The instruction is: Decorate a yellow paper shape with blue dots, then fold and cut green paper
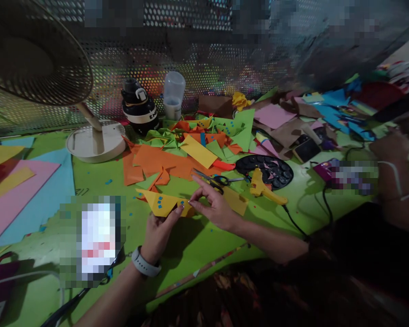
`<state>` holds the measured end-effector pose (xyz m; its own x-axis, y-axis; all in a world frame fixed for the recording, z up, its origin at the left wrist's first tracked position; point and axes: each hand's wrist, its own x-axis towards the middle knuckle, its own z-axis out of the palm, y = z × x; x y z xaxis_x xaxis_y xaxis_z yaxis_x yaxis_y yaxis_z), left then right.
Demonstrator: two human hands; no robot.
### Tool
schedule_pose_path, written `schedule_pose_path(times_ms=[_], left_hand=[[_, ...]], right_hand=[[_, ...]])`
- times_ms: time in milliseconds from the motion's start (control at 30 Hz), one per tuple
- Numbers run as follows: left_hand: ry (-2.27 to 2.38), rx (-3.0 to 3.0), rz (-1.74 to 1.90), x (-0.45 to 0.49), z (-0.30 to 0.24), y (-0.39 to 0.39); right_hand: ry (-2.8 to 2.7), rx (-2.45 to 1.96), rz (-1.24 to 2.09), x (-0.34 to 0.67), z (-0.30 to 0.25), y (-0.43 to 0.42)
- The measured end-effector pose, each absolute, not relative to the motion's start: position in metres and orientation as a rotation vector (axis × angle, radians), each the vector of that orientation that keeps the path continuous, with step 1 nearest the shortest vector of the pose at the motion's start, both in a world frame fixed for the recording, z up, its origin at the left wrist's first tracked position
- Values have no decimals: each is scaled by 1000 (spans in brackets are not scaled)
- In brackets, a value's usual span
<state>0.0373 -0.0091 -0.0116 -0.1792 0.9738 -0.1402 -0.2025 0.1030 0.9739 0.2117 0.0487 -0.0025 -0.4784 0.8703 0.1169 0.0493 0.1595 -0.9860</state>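
Note:
My left hand (160, 231) grips a folded yellow paper piece (162, 203) dotted with small blue squares, holding it by its lower right edge just above the green table (191, 245). My right hand (214, 205) pinches thumb and forefinger together at the paper's right tip; what the pinch holds is too small to make out, and its other fingers are spread. A grey watch (143, 263) is on my left wrist.
Scissors (214, 178), a yellow glue gun (263, 187) and a black round tray (269, 169) lie just beyond my hands. Orange, green and yellow paper scraps (177, 154) pile up behind. A fan (37, 59) stands at the left, with paper sheets (23, 190). Another person's arm (395, 181) is at the right.

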Motion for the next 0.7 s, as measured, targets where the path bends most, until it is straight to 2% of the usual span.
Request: schedule_pose_path(times_ms=[400, 567, 700], left_hand=[[1377, 831, 1338, 38, -11, -8], [1185, 845, 1234, 33, -11, -7], [1092, 948, 1053, 31, -6, -5]], right_hand=[[-1655, -850, 1457, 207, -2, 41], [-1573, -867, 1551, 210, -2, 44], [-1564, -876, 1487, 213, -2, 46]])
